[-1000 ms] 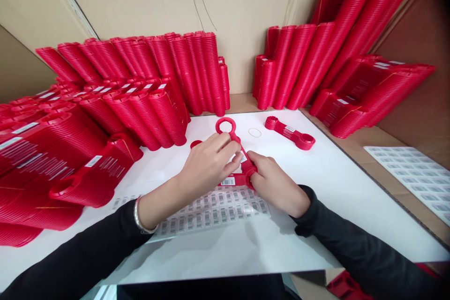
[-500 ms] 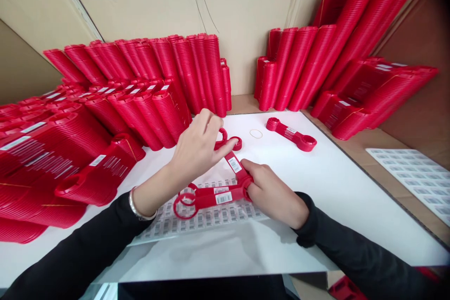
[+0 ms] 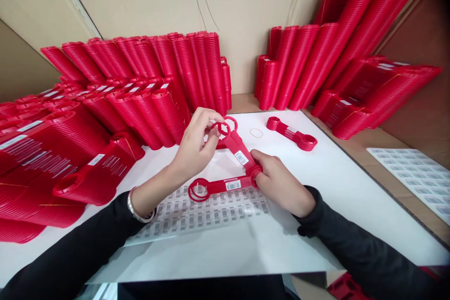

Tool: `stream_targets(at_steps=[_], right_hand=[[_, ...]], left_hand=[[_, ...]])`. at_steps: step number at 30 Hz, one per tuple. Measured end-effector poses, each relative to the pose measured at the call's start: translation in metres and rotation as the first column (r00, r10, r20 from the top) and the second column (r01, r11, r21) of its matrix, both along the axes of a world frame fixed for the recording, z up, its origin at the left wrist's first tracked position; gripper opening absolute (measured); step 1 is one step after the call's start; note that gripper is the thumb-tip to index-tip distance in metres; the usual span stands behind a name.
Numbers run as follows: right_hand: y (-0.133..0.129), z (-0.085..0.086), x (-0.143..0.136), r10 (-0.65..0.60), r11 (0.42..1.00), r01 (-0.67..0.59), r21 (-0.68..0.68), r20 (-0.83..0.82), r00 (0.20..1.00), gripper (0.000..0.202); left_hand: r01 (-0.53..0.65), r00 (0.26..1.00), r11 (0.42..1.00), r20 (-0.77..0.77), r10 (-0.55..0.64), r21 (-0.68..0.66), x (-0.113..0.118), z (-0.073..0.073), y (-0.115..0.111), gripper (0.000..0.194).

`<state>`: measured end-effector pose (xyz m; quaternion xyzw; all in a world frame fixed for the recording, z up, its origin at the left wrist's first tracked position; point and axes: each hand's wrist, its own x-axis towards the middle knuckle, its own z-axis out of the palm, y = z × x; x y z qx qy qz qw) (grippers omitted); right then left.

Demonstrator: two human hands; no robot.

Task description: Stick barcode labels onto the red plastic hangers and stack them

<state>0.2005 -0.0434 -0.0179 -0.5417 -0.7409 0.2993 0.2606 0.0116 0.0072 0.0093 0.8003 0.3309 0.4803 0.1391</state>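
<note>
Several red plastic pieces with ring ends and white barcode labels are fanned out above the table. My right hand grips their joined ends at the right. My left hand pinches the ring end of an upper red piece, thumb and fingers at the ring. A lower red piece points left over a sheet of barcode labels, its ring end free. Behind the upper piece, part of another red piece shows near the left fingertips.
Stacked red pieces stand at the left, with more stacks at the back right. A small red bundle and a rubber band lie on the white table. Another label sheet is at the far right.
My left hand has closed on a ring end. The fanned pieces and my right hand have shifted slightly right, and the lower piece has moved up and right.
</note>
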Motion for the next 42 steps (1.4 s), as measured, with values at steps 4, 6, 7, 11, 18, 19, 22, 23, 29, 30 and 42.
stream_targets(at_steps=[4,6,7,11,18,19,22,23,29,30,42], right_hand=[[0.004,0.003,0.005,-0.037,0.999,0.035,0.041,0.063,0.997,0.020],[0.005,0.005,0.007,-0.057,0.998,0.053,0.044,0.102,0.993,0.020],[0.004,0.005,0.007,-0.063,0.998,0.058,0.039,0.124,0.990,0.020],[0.003,0.004,0.007,-0.053,0.998,0.056,-0.010,0.218,0.975,0.019],[0.001,0.001,0.005,-0.022,0.998,0.039,-0.058,0.273,0.962,0.019],[0.000,0.001,0.006,-0.015,0.998,0.032,-0.057,0.276,0.961,0.019],[-0.003,0.006,0.007,0.017,0.999,-0.009,-0.035,0.256,0.967,0.018],[-0.004,0.007,0.007,0.033,0.999,-0.027,-0.028,0.240,0.970,0.018],[-0.007,0.006,0.007,0.076,0.996,-0.068,-0.054,0.167,0.983,0.018],[-0.007,0.004,0.006,0.075,0.996,-0.065,-0.066,0.162,0.984,0.018],[-0.003,-0.005,0.001,-0.013,0.985,0.030,-0.171,0.102,0.995,0.019]], left_hand=[[-0.049,0.984,0.996,-0.167,0.061,0.074,0.001,0.001,-0.003,0.020],[-0.053,0.935,0.992,-0.343,0.088,0.110,0.004,-0.002,-0.006,0.013],[-0.043,0.896,0.993,-0.436,0.086,0.107,0.006,-0.004,-0.007,0.010],[0.040,0.763,0.998,-0.643,-0.067,-0.057,0.014,-0.019,-0.012,0.014],[0.236,0.724,0.904,-0.556,-0.408,-0.357,0.019,-0.032,-0.012,0.017],[0.251,0.702,0.883,-0.554,-0.448,-0.396,0.019,-0.032,-0.012,0.016],[0.222,0.672,0.877,-0.585,-0.454,-0.426,0.020,-0.031,-0.012,0.012],[0.204,0.670,0.888,-0.603,-0.434,-0.413,0.019,-0.030,-0.012,0.012],[0.109,0.668,0.937,-0.674,-0.316,-0.331,0.011,-0.026,-0.006,0.020],[0.090,0.670,0.941,-0.679,-0.300,-0.326,0.010,-0.026,-0.006,0.021],[0.027,0.845,0.894,-0.467,-0.260,-0.448,0.013,-0.028,-0.006,0.016]])
